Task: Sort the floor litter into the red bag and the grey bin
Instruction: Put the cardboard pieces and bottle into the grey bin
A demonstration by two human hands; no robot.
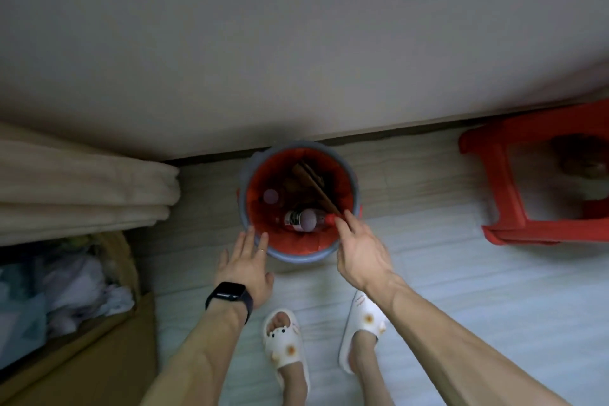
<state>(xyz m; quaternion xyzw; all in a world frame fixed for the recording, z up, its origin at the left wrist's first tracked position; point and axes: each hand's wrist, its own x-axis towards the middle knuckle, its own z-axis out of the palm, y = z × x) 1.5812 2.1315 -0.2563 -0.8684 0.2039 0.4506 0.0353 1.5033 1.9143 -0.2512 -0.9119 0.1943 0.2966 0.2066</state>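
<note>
Two hands over grey bin [298,255]: left [245,269] spread flat, right [357,249] pinching stick [321,194].

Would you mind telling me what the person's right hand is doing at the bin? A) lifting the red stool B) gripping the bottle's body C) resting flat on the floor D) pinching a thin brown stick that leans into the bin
D: the right hand pinches a thin brown stick slanting into the red-lined grey bin.

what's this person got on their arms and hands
Both forearms are bare, with no sleeves in view. The left hand has a thin ring on one finger, and its wrist carries a black smartwatch with a dark rectangular face and a black strap. The right hand wears nothing.
</note>
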